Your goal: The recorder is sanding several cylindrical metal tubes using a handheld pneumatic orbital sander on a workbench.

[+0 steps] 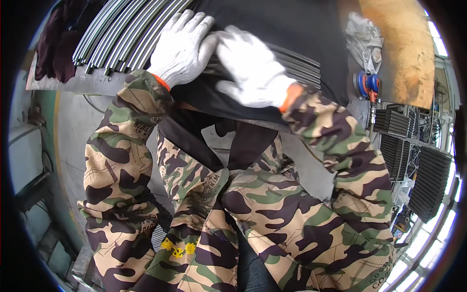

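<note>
My left hand (182,46), in a white knit glove with an orange cuff, lies flat with fingers spread on a black ribbed panel (292,29) at the bench edge. My right hand (253,70), gloved the same way, presses down on the same panel just to the right, its fingertips touching the left glove. Neither hand closes around anything. Both forearms wear camouflage sleeves. A bundle of shiny metal rods (121,34) lies just left of my left hand.
A blue and orange hand sander (367,86) rests on the bench at right, beside a crumpled grey cloth (365,41) and a brown board (401,48). Stacks of black ribbed panels (413,160) stand at far right. A dark garment (53,44) hangs at upper left.
</note>
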Available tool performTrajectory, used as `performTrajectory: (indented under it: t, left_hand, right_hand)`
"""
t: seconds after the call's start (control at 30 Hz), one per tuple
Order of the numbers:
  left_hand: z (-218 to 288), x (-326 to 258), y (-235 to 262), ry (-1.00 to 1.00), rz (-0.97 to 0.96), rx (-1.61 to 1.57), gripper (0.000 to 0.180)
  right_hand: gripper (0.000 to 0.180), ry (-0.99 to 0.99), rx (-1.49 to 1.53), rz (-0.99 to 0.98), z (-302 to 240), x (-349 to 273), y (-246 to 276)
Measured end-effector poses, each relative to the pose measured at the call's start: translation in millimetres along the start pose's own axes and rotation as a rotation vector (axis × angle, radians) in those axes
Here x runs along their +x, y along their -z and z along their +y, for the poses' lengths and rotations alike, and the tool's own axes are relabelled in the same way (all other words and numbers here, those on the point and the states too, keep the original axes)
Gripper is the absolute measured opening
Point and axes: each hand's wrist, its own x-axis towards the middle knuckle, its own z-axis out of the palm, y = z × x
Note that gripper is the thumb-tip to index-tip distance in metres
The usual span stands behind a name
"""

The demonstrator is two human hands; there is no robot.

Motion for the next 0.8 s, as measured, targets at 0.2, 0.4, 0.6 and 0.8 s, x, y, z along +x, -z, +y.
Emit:
performTrajectory:
  t: [0.2, 0.4, 0.6, 0.8]
  left_hand:
    - [4, 2, 1, 0.028, -0.027, 0.038, 0.054]
    - [5, 2, 0, 0.076, -0.078, 0.059, 0.057]
    - [5, 9, 5, 0.015, -0.111, 0.119, 0.06]
    - [19, 2, 7, -0.046, -0.132, 0.133, 0.061]
  right_hand:
    - [0.072, 0.121, -0.028, 0.05, 8, -8, 11]
    - [0.081, 0.035, -0.115, -0.146, 61, -109, 57]
    - [0.073, -0.164, -0.186, -0.075, 72, -154, 67]
    - [0.071, -0.194, -0.213, 0.102, 73, -159, 73]
